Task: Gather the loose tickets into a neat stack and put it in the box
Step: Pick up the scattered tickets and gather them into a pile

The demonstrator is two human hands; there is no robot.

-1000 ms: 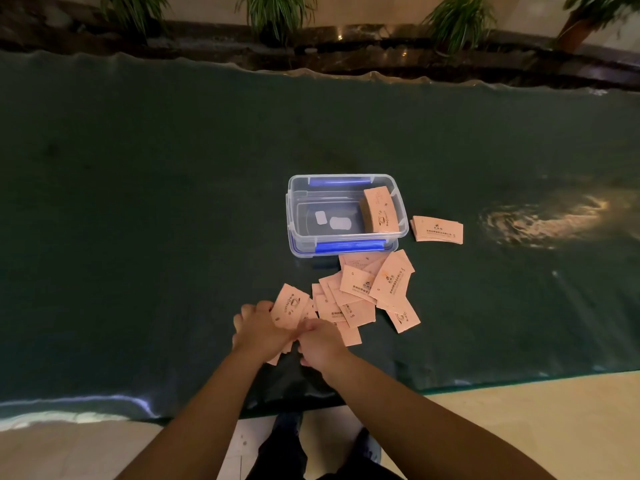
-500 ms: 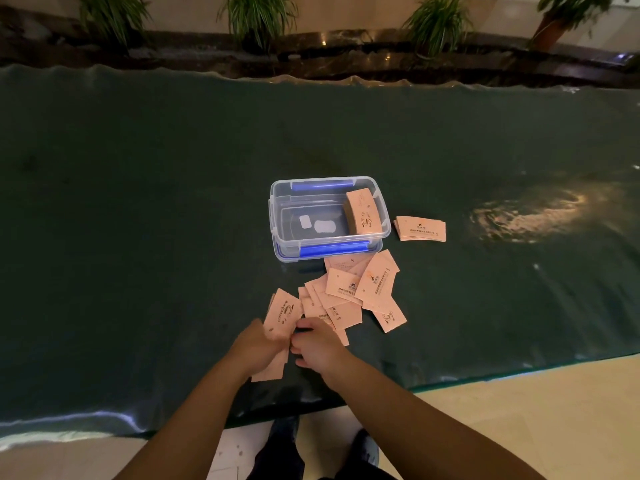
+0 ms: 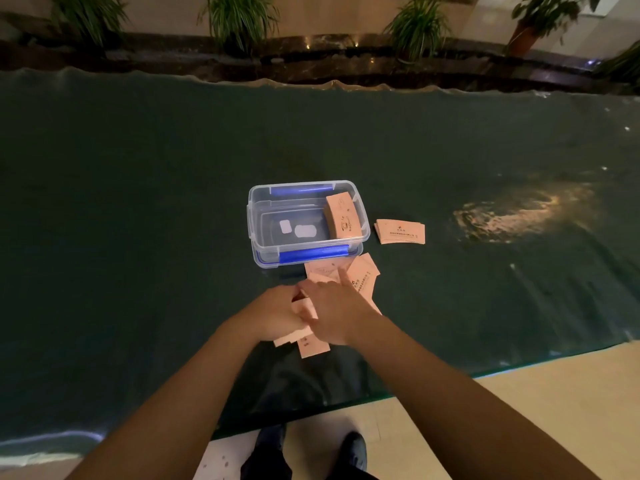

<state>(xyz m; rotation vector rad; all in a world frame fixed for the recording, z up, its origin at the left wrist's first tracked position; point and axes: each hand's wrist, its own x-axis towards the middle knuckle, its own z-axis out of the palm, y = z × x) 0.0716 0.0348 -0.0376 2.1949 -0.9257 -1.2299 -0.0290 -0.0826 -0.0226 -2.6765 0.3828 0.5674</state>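
Observation:
A clear plastic box [image 3: 257, 233] with blue latches stands on the dark green table, and a neat stack of pink tickets [image 3: 342, 217] leans inside it at the right end. Loose pink tickets [image 3: 360, 275] lie scattered just in front of the box. My left hand [image 3: 273, 313] grips a bunch of tickets [image 3: 310, 344] whose lower ends stick out below it. Over the scattered pile lies my right hand [image 3: 334, 306], fingers spread, forefinger pressing on a ticket. Another small stack of tickets [image 3: 401, 231] lies to the right of the box.
The table's near edge [image 3: 450, 386] runs just in front of my arms, with pale floor and my shoes below. A bright light reflection [image 3: 519, 216] glares on the table at the right. Potted plants [image 3: 242, 19] line a dark ledge beyond the far edge.
Both hands have moved forward toward the box. My right hand has left the bunch and spread over the scattered tickets, hiding most of them. My left hand keeps its bunch.

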